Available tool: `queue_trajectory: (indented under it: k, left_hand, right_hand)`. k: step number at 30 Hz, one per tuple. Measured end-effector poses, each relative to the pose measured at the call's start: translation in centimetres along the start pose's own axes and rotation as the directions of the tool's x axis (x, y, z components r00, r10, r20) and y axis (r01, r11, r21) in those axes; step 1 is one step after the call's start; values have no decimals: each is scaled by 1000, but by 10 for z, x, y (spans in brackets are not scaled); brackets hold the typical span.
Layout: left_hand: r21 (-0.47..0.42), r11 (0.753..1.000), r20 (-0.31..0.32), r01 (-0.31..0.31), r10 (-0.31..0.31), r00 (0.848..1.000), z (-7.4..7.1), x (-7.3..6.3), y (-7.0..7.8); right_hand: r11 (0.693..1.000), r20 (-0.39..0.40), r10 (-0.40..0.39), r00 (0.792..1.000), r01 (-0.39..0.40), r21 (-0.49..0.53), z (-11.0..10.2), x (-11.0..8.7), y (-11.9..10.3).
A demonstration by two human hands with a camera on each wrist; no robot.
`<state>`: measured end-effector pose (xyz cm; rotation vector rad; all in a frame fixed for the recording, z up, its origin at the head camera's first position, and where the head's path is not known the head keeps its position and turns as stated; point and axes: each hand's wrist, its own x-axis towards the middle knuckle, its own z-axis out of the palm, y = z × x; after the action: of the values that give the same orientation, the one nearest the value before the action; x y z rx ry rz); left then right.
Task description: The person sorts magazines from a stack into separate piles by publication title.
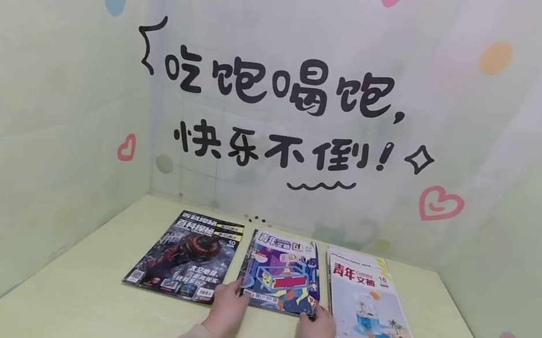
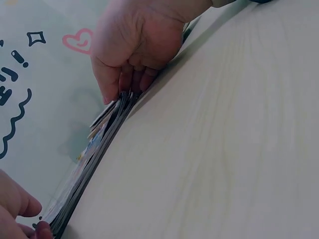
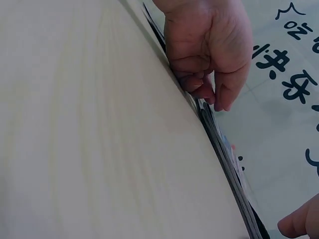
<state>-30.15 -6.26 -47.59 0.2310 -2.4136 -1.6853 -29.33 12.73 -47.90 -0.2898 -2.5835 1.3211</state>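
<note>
In the head view, a small stack of magazines (image 1: 283,273) with a purple, colourful cover lies in the middle of the table. My left hand (image 1: 228,307) grips its near left corner, and my right hand (image 1: 317,335) pinches the near right corner, thumb uppermost. Seen from the left wrist, the stack's layered edge (image 2: 92,167) runs slantwise between both hands, with several magazines pressed together. The right wrist view shows my left hand's fingers (image 3: 202,87) curled at the edge, their tips partly hidden by the magazines.
Dark-covered magazines (image 1: 186,258) lie to the left, two overlapping, close to my left hand. At the right, more magazines (image 1: 375,319) are piled under a white cover with a beach picture. A printed curtain (image 1: 292,26) with black lettering stands behind the pale yellow table (image 1: 87,311).
</note>
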Motion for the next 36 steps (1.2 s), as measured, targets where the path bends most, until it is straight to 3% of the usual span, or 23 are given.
queue_trajectory:
  k: [8,18,29,36]
  left_hand:
    - [37,999,43,9,-10,999,-3,0,0]
    - [34,999,0,3,-3,1000,-4,1,-1]
    - [15,999,-35,-35,35,999,-2,5,-5]
    - [1,1000,-11,-3,3,1000,-2,5,-6]
  right_hand:
    - [998,12,27,1000,-28,61,3,-5,1]
    - [991,11,42,999,-43,123,5,-6,1]
    - [993,2,26,1000,-26,116,3,-6,-1]
    - [999,-34,-38,999,38,17,1,-11,0]
